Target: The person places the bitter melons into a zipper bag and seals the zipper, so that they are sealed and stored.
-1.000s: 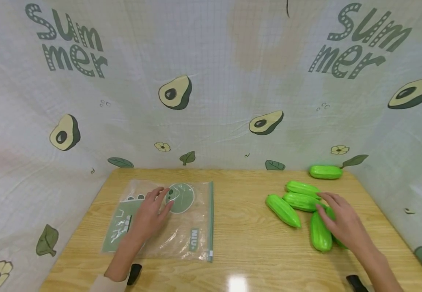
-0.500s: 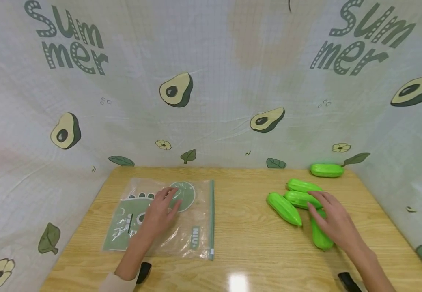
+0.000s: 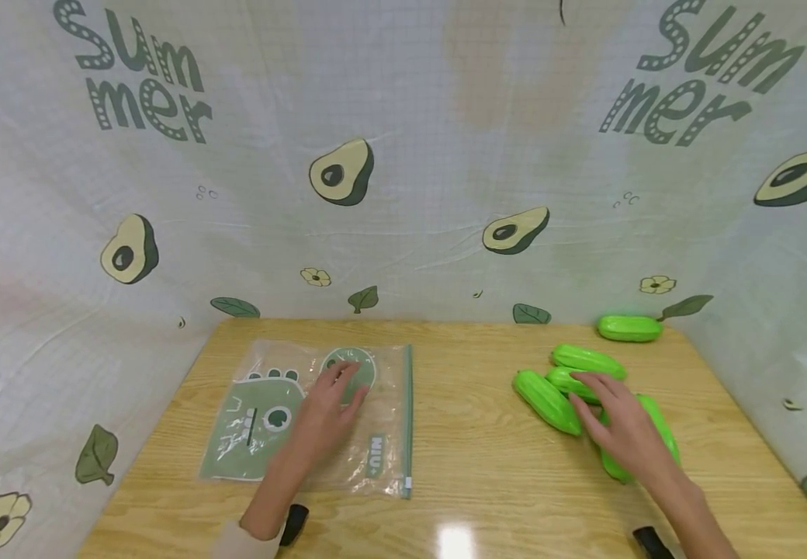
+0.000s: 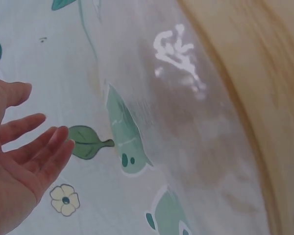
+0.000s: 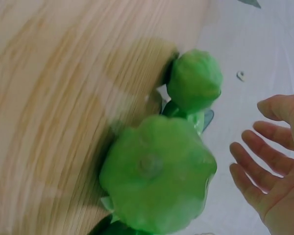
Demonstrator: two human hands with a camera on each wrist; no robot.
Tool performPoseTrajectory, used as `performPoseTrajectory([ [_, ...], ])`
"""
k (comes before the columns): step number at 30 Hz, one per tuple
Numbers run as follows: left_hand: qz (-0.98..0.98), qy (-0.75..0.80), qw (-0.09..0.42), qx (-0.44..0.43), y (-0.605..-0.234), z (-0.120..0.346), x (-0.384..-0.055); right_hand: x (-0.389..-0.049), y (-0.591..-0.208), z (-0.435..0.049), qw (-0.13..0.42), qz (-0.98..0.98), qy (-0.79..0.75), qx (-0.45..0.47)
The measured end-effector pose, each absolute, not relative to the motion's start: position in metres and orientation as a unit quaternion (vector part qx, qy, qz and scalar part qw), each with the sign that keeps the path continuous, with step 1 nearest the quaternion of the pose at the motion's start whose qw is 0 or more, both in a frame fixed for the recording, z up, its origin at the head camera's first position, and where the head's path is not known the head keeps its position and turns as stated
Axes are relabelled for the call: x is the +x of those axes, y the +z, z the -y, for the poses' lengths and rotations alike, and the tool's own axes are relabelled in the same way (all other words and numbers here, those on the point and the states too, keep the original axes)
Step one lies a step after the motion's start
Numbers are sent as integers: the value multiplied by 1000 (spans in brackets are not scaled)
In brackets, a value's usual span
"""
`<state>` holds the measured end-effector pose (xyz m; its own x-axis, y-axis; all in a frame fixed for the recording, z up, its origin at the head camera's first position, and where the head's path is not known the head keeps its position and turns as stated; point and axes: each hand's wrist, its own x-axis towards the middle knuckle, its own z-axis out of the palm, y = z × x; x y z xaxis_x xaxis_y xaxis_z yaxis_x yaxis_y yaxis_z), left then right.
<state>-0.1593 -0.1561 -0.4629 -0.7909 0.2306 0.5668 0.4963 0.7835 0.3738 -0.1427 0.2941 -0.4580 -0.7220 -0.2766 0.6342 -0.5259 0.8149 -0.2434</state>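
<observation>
My left hand (image 3: 323,411) hovers with loosely spread fingers over a clear zip bag (image 3: 257,446) lying flat on the table, printed with green cartoon shapes. In the left wrist view the hand (image 4: 32,161) holds nothing, and the bag's shiny film (image 4: 201,127) lies beyond the fingertips. At the right, my right hand (image 3: 620,427) is above several bright green, ridged, cucumber-like vegetables (image 3: 546,402), partly hiding some of them. The right wrist view shows that hand (image 5: 277,169) relaxed, apart from a near vegetable (image 5: 159,176) and a farther one (image 5: 193,81).
One more green vegetable (image 3: 630,328) lies alone at the back right corner. The wooden table (image 3: 466,419) is enclosed at the back and sides by a printed cloth (image 3: 417,155). The bag's green zip edge (image 3: 408,419) faces the table's middle.
My right hand has moved left over the vegetables, uncovering one at the right of the pile. My left hand has drifted right over the bag. The vegetables and bag stay in place.
</observation>
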Motion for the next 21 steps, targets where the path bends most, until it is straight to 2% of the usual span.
performPoseTrajectory([
  [4,911,-272,241,-194,-463,149,-158,-143,-459,-287,301,903,204,230],
  [13,908,-270,247,-204,-464,133,-158,-142,-461,-271,284,903,209,244],
  [21,911,-267,238,-207,-467,122,-158,-143,-463,-257,255,908,224,246],
])
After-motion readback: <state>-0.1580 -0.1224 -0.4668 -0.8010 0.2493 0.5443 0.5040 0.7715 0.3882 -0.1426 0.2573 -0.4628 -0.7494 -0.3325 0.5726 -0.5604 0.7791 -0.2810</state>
